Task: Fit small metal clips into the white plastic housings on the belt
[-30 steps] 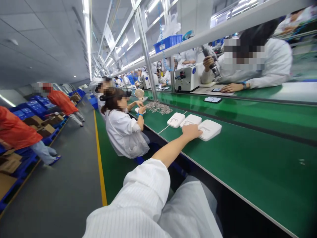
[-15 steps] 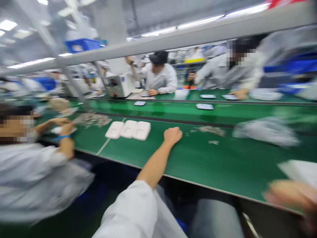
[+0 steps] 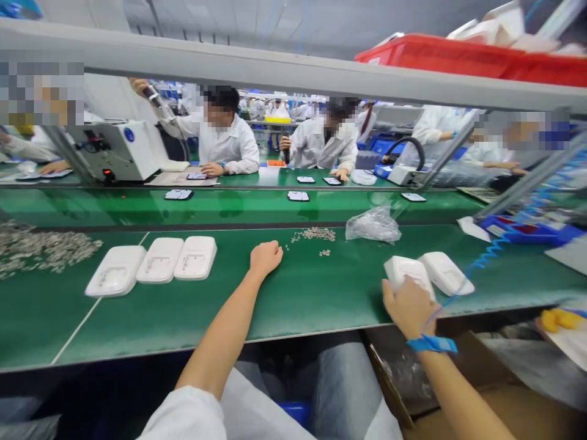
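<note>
My left hand (image 3: 266, 258) rests on the green worktop with its fingers curled closed; whatever they may hold is hidden. Just beyond it lies a pile of small metal parts (image 3: 316, 234), with a few loose ones (image 3: 324, 253) nearer. My right hand (image 3: 410, 308), wearing a blue wristband (image 3: 431, 344), grips the near end of a white plastic housing (image 3: 406, 269), thumb on its left side. Against that stands a second white housing (image 3: 447, 273). Three more, a left one (image 3: 115, 269), a middle one (image 3: 160, 260) and a right one (image 3: 196, 256), lie in a row on the left.
A clear plastic bag (image 3: 373, 225) lies near the conveyor (image 3: 247, 208), which carries flat devices (image 3: 298, 196). A big heap of metal parts (image 3: 46, 247) spreads at far left. A blue coiled hose (image 3: 509, 229) hangs at right. Co-workers (image 3: 227, 137) sit opposite. An open cardboard box (image 3: 481, 379) stands below.
The view has turned to the right. My right hand, blurred at the lower right edge before, is now on a white housing over the worktop. My left hand stays closed on the worktop.
</note>
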Action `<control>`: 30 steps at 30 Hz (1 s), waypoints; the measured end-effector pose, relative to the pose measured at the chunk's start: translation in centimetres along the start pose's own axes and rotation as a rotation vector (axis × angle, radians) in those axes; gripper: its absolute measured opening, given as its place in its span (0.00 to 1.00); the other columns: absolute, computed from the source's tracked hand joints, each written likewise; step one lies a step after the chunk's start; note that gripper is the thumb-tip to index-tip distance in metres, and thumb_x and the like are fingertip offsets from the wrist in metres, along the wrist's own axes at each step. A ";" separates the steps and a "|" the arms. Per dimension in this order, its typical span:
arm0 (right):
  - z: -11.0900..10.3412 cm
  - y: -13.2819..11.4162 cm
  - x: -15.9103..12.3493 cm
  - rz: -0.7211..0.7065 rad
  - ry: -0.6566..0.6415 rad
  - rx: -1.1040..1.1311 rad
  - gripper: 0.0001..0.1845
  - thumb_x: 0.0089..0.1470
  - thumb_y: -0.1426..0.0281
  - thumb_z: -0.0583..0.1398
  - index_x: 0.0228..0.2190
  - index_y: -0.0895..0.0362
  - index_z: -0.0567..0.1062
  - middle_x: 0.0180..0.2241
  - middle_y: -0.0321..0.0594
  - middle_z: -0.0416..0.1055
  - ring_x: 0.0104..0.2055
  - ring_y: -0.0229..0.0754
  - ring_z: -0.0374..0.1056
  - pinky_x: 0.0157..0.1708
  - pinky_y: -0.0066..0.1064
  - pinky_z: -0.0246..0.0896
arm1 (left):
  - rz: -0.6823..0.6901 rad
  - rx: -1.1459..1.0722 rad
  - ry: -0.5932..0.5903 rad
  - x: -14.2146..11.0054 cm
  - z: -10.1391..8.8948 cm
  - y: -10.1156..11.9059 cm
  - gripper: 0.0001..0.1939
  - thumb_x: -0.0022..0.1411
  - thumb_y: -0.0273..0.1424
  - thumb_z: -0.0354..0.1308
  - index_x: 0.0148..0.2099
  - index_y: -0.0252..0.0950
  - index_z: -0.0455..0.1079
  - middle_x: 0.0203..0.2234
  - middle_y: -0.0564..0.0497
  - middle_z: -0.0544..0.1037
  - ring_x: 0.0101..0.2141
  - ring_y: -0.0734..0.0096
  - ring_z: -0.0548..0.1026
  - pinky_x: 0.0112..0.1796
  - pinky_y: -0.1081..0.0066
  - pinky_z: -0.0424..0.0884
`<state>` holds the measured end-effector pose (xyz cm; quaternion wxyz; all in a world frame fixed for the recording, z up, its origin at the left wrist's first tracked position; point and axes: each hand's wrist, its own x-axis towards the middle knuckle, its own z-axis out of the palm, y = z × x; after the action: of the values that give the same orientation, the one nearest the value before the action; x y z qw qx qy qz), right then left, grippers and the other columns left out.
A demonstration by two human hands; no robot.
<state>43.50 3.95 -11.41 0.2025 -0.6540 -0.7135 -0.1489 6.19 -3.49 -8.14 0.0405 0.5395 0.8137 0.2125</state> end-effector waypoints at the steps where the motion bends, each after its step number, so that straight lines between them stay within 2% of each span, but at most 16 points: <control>1: -0.9 -1.5 -0.6 -0.036 -0.003 0.012 0.29 0.67 0.52 0.48 0.52 0.61 0.74 0.39 0.66 0.74 0.43 0.69 0.73 0.39 0.55 0.65 | 0.017 -0.021 0.000 -0.1 0.0 0.2 0.15 0.69 0.38 0.47 0.31 0.39 0.65 0.29 0.48 0.76 0.32 0.65 0.73 0.31 0.69 0.55; 3: -2.7 -4.9 -1.9 -0.216 -0.057 0.125 0.29 0.67 0.52 0.51 0.54 0.63 0.72 0.43 0.64 0.74 0.45 0.67 0.73 0.41 0.54 0.68 | 0.054 -0.073 -0.016 -0.3 0.1 0.6 0.15 0.68 0.39 0.48 0.29 0.39 0.61 0.26 0.50 0.73 0.30 0.66 0.70 0.31 0.69 0.53; 5: -3.9 -8.9 -3.2 -0.349 -0.069 0.305 0.30 0.67 0.54 0.53 0.58 0.65 0.68 0.48 0.63 0.73 0.49 0.64 0.72 0.48 0.52 0.68 | 0.118 -0.133 -0.062 -0.3 0.4 1.0 0.18 0.66 0.43 0.49 0.28 0.39 0.59 0.23 0.52 0.70 0.28 0.68 0.67 0.31 0.70 0.54; 6: -4.3 -10.9 -3.8 -0.376 -0.069 0.389 0.30 0.67 0.56 0.53 0.59 0.65 0.66 0.50 0.63 0.72 0.52 0.63 0.70 0.52 0.51 0.68 | 0.160 -0.160 -0.092 -0.4 0.5 1.1 0.19 0.66 0.45 0.50 0.27 0.38 0.58 0.22 0.53 0.68 0.28 0.70 0.66 0.31 0.71 0.54; 8: -4.9 -14.7 -4.5 -0.439 -0.118 0.505 0.29 0.66 0.58 0.54 0.61 0.64 0.64 0.52 0.61 0.71 0.51 0.60 0.70 0.50 0.49 0.69 | 0.252 -0.224 -0.154 -0.5 0.8 1.3 0.21 0.64 0.48 0.50 0.27 0.38 0.56 0.21 0.56 0.65 0.27 0.72 0.63 0.31 0.72 0.55; 10: -5.3 -17.6 -4.0 -0.511 -0.182 0.604 0.26 0.65 0.63 0.55 0.60 0.62 0.64 0.52 0.58 0.71 0.49 0.56 0.71 0.46 0.44 0.70 | 0.325 -0.291 -0.209 -0.5 0.9 1.1 0.21 0.61 0.47 0.51 0.26 0.38 0.54 0.21 0.57 0.62 0.26 0.74 0.60 0.31 0.73 0.55; 12: -5.2 -19.4 -1.9 -0.565 -0.218 0.660 0.22 0.65 0.66 0.54 0.58 0.58 0.67 0.51 0.52 0.72 0.47 0.51 0.71 0.43 0.38 0.69 | 0.365 -0.332 -0.252 -0.4 0.8 0.9 0.18 0.57 0.44 0.52 0.25 0.38 0.51 0.20 0.58 0.58 0.26 0.75 0.57 0.31 0.73 0.53; 16: -2.7 -19.5 5.7 -0.668 -0.279 0.619 0.12 0.67 0.71 0.55 0.47 0.57 0.76 0.39 0.43 0.75 0.39 0.45 0.70 0.40 0.33 0.64 | 0.386 -0.320 -0.313 0.0 0.4 0.4 0.20 0.53 0.42 0.55 0.24 0.38 0.48 0.19 0.58 0.55 0.26 0.76 0.54 0.30 0.72 0.51; 19: 0.5 -18.4 9.6 -0.775 -0.330 0.630 0.07 0.61 0.70 0.64 0.42 0.57 0.80 0.35 0.40 0.74 0.39 0.42 0.69 0.42 0.31 0.63 | 0.378 -0.331 -0.353 0.4 0.1 0.4 0.21 0.53 0.42 0.56 0.25 0.38 0.48 0.19 0.58 0.55 0.25 0.75 0.54 0.29 0.71 0.50; 21: 2.5 -17.8 10.2 -0.850 -0.339 0.648 0.12 0.58 0.67 0.68 0.44 0.56 0.80 0.39 0.40 0.74 0.42 0.41 0.69 0.46 0.31 0.63 | 0.359 -0.345 -0.392 0.6 -0.1 0.4 0.21 0.52 0.42 0.56 0.25 0.38 0.48 0.19 0.58 0.54 0.25 0.75 0.53 0.29 0.71 0.50; 24: 4.2 -17.4 9.1 -0.872 -0.300 0.663 0.10 0.64 0.67 0.63 0.44 0.57 0.80 0.43 0.44 0.72 0.46 0.43 0.68 0.50 0.33 0.63 | 0.324 -0.350 -0.438 0.8 -0.5 0.5 0.21 0.53 0.43 0.56 0.25 0.38 0.47 0.20 0.57 0.54 0.25 0.75 0.52 0.29 0.72 0.49; 27: 4.3 -16.9 8.1 -0.824 -0.224 0.654 0.12 0.68 0.67 0.58 0.45 0.59 0.79 0.45 0.48 0.71 0.49 0.47 0.65 0.52 0.39 0.60 | 0.313 -0.329 -0.429 0.8 -0.9 0.6 0.21 0.53 0.42 0.55 0.25 0.38 0.47 0.19 0.57 0.54 0.25 0.75 0.53 0.28 0.72 0.49; 30: 3.6 -15.2 8.0 -0.740 -0.095 0.556 0.13 0.63 0.63 0.63 0.46 0.57 0.79 0.47 0.49 0.70 0.52 0.53 0.61 0.52 0.43 0.58 | 0.315 -0.281 -0.406 0.7 -1.0 0.7 0.18 0.54 0.40 0.52 0.24 0.38 0.47 0.19 0.56 0.55 0.25 0.74 0.54 0.28 0.71 0.48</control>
<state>27.56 11.14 -9.91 0.2704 -0.2824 -0.9203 0.0157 6.14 -2.93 -6.82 0.2433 0.6797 0.6578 0.2147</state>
